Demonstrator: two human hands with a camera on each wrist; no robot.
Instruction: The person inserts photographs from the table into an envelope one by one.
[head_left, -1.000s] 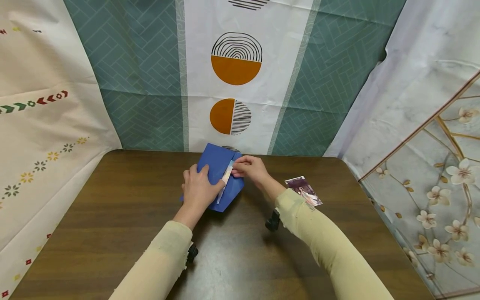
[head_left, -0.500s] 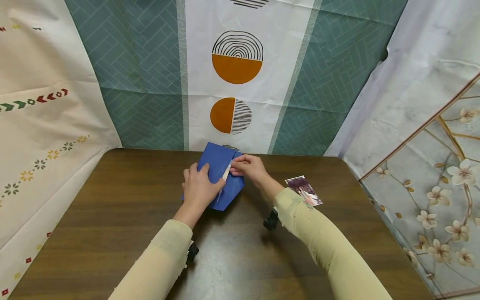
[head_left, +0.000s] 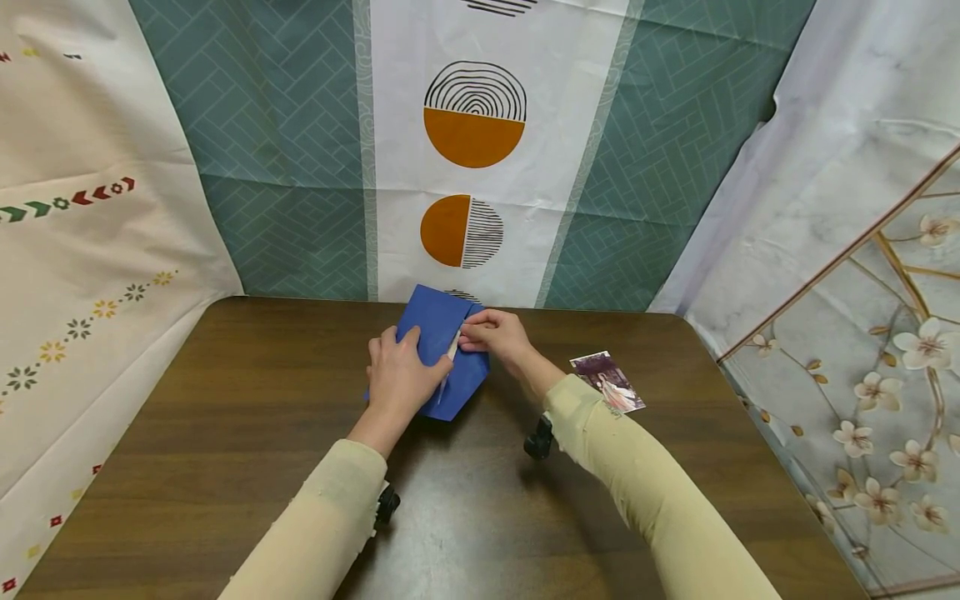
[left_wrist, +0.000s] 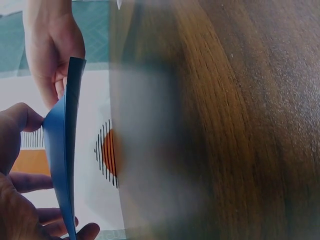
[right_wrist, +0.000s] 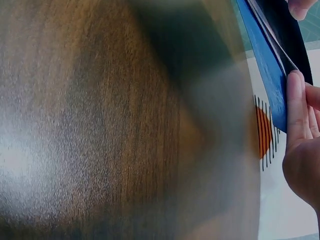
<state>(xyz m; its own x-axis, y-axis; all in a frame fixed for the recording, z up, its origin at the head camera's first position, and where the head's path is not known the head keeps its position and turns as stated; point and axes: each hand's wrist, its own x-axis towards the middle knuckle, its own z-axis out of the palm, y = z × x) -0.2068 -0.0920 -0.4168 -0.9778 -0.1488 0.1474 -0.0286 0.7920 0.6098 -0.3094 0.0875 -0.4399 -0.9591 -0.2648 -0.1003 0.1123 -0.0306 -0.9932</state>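
A blue envelope (head_left: 431, 315) is held up tilted over the far part of the table, its pointed flap (head_left: 468, 375) spread toward the right. My left hand (head_left: 400, 367) grips its left side, and in the left wrist view the thumb and fingers lie on opposite faces of the envelope (left_wrist: 61, 150). A narrow pale strip of a photo or card (head_left: 454, 343) shows in the envelope's mouth; the rest is hidden inside. At that mouth my right hand (head_left: 501, 335) pinches the strip's upper edge. The right wrist view shows its fingers (right_wrist: 296, 100) against the opening.
A printed photo (head_left: 609, 382) lies on the brown wooden table (head_left: 247, 433), right of my right forearm. Patterned cloth hangs behind the table (head_left: 300, 167) and along both sides. Small black cameras sit under both wrists.
The pale strip has slid deeper into the envelope, so less of it shows. My right hand has edged slightly left with it; my left hand keeps its grip.
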